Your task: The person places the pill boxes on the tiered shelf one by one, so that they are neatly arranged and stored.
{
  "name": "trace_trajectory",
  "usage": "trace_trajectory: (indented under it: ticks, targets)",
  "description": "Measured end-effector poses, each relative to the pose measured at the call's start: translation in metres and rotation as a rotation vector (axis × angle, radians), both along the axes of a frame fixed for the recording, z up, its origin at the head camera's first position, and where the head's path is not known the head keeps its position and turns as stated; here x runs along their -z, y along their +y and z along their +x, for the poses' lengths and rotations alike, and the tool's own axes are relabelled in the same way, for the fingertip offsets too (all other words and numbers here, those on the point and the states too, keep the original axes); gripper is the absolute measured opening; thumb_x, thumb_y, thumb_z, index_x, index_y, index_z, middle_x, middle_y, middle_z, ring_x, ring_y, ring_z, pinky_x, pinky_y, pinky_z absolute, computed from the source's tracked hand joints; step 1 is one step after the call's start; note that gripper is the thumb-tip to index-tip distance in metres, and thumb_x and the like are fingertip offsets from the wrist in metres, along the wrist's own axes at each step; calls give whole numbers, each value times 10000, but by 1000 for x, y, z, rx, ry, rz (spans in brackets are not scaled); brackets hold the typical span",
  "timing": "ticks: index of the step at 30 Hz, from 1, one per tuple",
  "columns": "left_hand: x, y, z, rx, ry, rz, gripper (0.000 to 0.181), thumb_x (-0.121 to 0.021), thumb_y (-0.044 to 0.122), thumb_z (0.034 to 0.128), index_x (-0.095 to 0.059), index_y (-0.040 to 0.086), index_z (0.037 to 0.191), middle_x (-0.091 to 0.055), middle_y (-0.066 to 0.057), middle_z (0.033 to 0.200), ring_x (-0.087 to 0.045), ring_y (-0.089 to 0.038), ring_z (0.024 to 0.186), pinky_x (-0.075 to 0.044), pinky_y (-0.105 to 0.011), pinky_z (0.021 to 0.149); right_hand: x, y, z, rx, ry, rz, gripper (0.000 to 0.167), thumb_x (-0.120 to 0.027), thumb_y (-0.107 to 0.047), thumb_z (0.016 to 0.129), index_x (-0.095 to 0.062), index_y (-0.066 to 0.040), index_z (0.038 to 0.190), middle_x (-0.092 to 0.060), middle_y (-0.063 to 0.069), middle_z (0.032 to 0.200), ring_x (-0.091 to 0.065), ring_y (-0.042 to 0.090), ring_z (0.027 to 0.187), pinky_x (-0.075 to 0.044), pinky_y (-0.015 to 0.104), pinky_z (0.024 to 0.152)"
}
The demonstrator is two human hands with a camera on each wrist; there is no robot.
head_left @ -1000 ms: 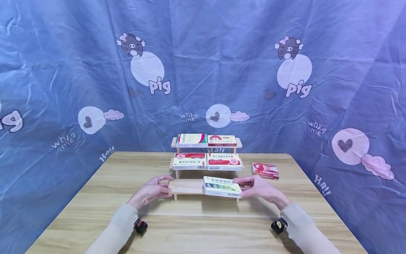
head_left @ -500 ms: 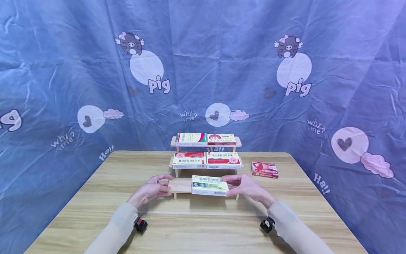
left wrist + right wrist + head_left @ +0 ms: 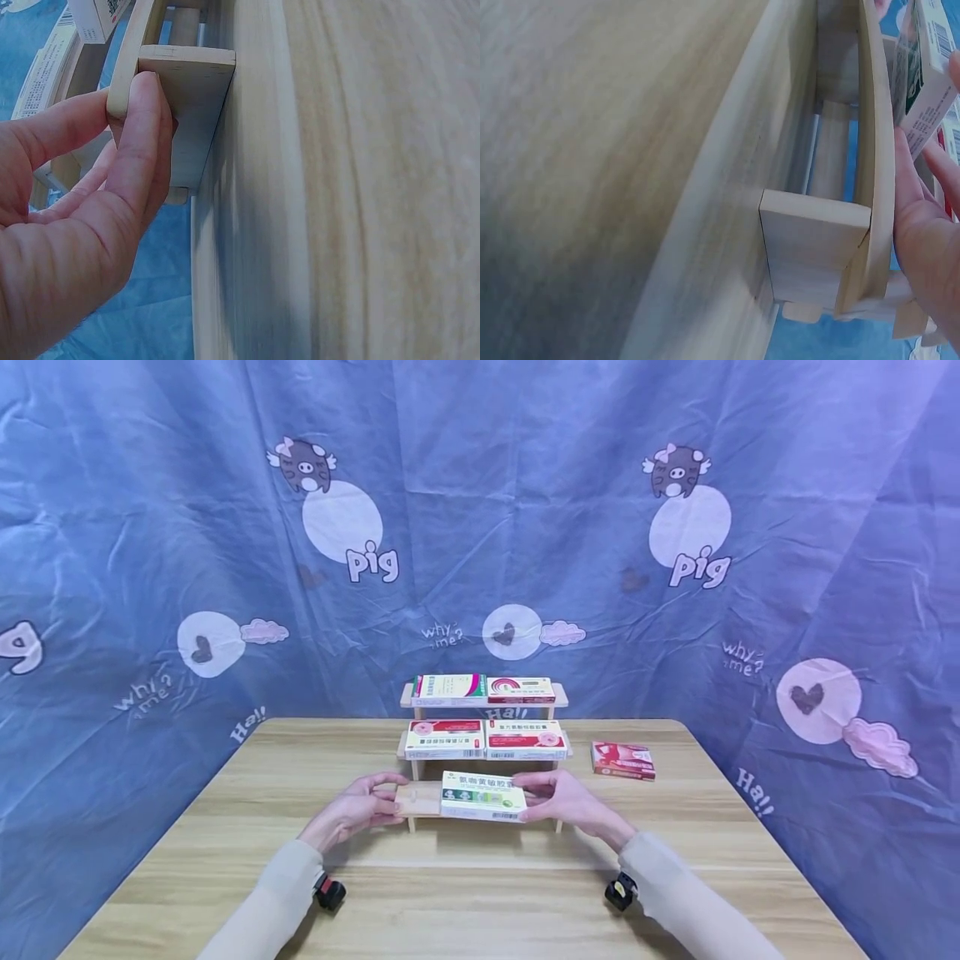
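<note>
A white-and-green medicine box (image 3: 483,795) lies over the lowest tier of the wooden stepped rack (image 3: 417,798). My right hand (image 3: 573,806) grips its right end, fingers and thumb around the edges. Whether the box's underside touches the board is unclear. My left hand (image 3: 358,812) pinches the left end of that tier; in the left wrist view its thumb and fingers close on the board's rounded end (image 3: 126,67). In the right wrist view the box (image 3: 928,112) stands close beside the board, with part of my right hand (image 3: 928,247) against it.
Two red-and-white boxes (image 3: 446,739) fill the middle tier. On the top tier sit a green-and-magenta box (image 3: 450,687) and a dark-red-and-white box (image 3: 521,690). A red box (image 3: 622,760) lies on the wooden table (image 3: 450,902), right of the rack. A blue printed curtain (image 3: 480,527) hangs behind.
My right hand has carried the white-and-green box leftward along the lowest tier, from its right end to about the middle. My left hand stays on the board's left end.
</note>
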State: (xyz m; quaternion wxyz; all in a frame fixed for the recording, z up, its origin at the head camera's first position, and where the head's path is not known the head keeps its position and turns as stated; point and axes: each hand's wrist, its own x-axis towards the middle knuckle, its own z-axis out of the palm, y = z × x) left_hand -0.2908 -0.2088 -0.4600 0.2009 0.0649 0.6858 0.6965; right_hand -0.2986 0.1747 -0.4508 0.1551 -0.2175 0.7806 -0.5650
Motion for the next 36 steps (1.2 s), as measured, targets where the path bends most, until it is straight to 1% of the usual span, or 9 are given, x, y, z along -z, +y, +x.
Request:
trace_trajectory:
  ticks: [3, 7, 12, 16, 21, 24, 27, 34, 36]
  targets:
    - [0, 0, 1, 8, 7, 3, 616, -585, -119, 853, -343, -71, 1418, -648, -197, 1128, -679, -239, 949, -587, -374, 910, 0, -5, 1, 1, 11, 15, 692, -841, -124, 742, -552, -18, 1362, -527, 185, 1422, -533, 341, 1288, -468, 363, 1066]
    - [0, 0, 2, 22, 22, 8, 620, -574, -127, 853, -326, -85, 1419, -649, -188, 1115, -675, -226, 940, -588, -373, 910, 2, -12, 3, -1, 5, -10, 709, -834, -92, 741, -531, -17, 1378, -505, 210, 1433, -529, 377, 1283, -461, 405, 1069]
    - [2, -2, 1, 31, 19, 7, 614, -564, -123, 860, -326, -79, 1424, -637, -205, 1139, -672, -237, 959, -579, -387, 929, 4, -24, 3, 7, -3, -65, 695, -827, -41, 732, -537, 16, 1361, -500, 238, 1425, -538, 388, 1269, -474, 403, 1054]
    - [5, -5, -1, 43, 22, 13, 591, -546, -112, 883, -327, -78, 1431, -625, -201, 1148, -671, -242, 972, -575, -391, 938, 5, -33, 1, -5, 14, -77, 682, -826, -44, 738, -542, 23, 1354, -502, 224, 1430, -536, 379, 1274, -469, 403, 1056]
    - [4, -5, -3, 62, 34, 14, 581, -541, -96, 898, -314, -88, 1433, -610, -159, 1094, -663, -220, 957, -570, -404, 947, 6, -40, -2, 2, 62, -41, 668, -834, -64, 736, -562, 7, 1342, -527, 196, 1419, -568, 348, 1248, -497, 361, 1030]
    - [2, -4, -2, 55, 28, 9, 584, -546, -94, 897, -314, -83, 1432, -586, -129, 1048, -653, -199, 934, -569, -405, 948, 5, -44, -4, 14, 73, -23, 665, -843, -77, 730, -576, -6, 1334, -555, 186, 1393, -594, 325, 1222, -519, 325, 1003]
    - [1, -4, -2, 35, 15, 12, 590, -552, -102, 888, -317, -81, 1429, -569, -114, 1016, -649, -190, 911, -576, -399, 937, 3, -49, -4, 26, 77, -10, 654, -849, -88, 726, -592, -18, 1323, -578, 180, 1369, -616, 310, 1194, -535, 293, 977]
    - [2, -4, -2, 29, 11, 26, 596, -555, -112, 881, -300, -94, 1420, -606, -108, 994, -672, -196, 905, -591, -367, 905, 2, -57, -5, 30, 93, 6, 631, -844, -73, 730, -601, 3, 1307, -584, 206, 1352, -630, 321, 1168, -545, 288, 962]
    - [3, -5, -2, 27, 10, 26, 594, -556, -112, 882, -301, -93, 1418, -604, -105, 987, -673, -192, 897, -594, -357, 896, -1, -59, -2, 29, 91, 8, 625, -835, -59, 739, -593, 19, 1309, -583, 219, 1348, -621, 342, 1176, -546, 296, 963]
